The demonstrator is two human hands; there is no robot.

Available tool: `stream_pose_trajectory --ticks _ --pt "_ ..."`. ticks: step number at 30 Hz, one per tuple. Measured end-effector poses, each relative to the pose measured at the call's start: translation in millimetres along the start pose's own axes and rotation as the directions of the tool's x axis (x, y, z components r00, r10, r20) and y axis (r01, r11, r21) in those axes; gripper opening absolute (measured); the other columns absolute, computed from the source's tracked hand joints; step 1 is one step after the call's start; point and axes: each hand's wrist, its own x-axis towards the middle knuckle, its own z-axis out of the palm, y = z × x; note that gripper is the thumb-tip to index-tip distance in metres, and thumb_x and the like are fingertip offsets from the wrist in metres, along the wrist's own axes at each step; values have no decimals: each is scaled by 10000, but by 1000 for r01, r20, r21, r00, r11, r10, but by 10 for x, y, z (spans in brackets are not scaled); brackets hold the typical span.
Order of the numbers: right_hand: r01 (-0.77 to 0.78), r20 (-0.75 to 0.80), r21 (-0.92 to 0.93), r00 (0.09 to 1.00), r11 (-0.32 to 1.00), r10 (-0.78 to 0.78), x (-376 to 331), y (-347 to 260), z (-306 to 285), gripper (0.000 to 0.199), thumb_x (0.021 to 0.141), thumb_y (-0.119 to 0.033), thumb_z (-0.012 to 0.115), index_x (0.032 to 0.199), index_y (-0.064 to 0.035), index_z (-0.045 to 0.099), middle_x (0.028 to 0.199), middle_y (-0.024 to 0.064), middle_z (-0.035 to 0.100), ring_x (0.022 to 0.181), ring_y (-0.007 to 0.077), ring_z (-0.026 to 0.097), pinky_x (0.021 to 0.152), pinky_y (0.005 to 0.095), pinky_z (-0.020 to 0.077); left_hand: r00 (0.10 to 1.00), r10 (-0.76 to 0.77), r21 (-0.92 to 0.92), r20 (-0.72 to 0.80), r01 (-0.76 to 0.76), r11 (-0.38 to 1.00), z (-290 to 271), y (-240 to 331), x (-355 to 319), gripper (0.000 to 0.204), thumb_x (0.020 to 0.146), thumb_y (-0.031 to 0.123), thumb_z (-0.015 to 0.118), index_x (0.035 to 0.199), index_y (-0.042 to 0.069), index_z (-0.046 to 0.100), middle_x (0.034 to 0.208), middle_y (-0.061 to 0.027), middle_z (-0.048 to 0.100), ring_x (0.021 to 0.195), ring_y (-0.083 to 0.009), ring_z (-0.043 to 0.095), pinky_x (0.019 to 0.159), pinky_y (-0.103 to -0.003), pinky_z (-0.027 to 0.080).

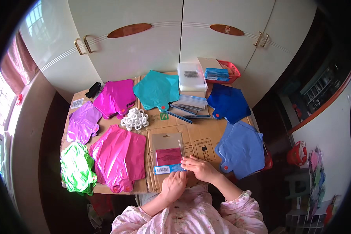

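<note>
Flat on the cardboard in front of me lies a clear packet [168,156] with a grey hanging-hole card, a folded magenta foil piece inside and a blue barcode strip along its near edge. At that near edge, my left hand [173,187] has its fingers bent against the strip. My right hand [199,169] grips the packet's lower right corner, its fingertips on top. Left of the packet is a stack of pink flat foil balloons [119,156], each with a rounded tab. Light blue foil balloons [240,148] lie to the right.
Around the cardboard-covered table [160,128] lie green [77,167], lilac [82,123], purple [115,97], teal [156,89] and dark blue foil balloons [229,103]. White ring-like pieces [135,119] form a heap. Clear sleeves [192,76], blue-edged cards [189,104] and a red basket [234,72] stand farther back, before white cabinets [128,50].
</note>
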Motion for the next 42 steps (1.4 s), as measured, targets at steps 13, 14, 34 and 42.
stream_pose_trajectory --ticks 13,14,34,42 --pt "17 5 20 1000 1000 -17 -14 34 2 368 789 46 514 1113 -49 661 1197 113 622 1178 225 558 1054 388 404 996 47 -9 -75 -48 999 -78 -57 43 144 786 174 666 863 71 599 834 -83 543 833 -268 532 702 -368 473" --pt "20 7 18 1000 1000 -20 -11 34 -2 368 789 45 515 1113 -49 661 1195 113 622 1178 226 558 1054 387 404 996 49 -2 -79 -50 999 -61 -59 56 143 787 171 665 860 68 598 830 -85 541 837 -269 529 711 -370 466" --pt "117 -3 -100 993 988 -118 28 -61 -49 370 741 -150 736 1069 -7 639 1153 98 613 1154 237 566 1018 378 440 897 -337 -688 -285 54 724 -764 -868 -567 54 961 8 392 913 27 376 673 -7 431 561 -58 398 497 -229 377" --pt "146 -47 -171 987 974 -156 20 -67 30 239 776 -143 716 926 -40 561 1134 108 598 1136 266 570 983 377 469 977 212 53 -1 -212 976 -1015 -775 -424 321 783 190 694 1079 99 611 1042 -66 598 793 -220 593 647 -319 523"
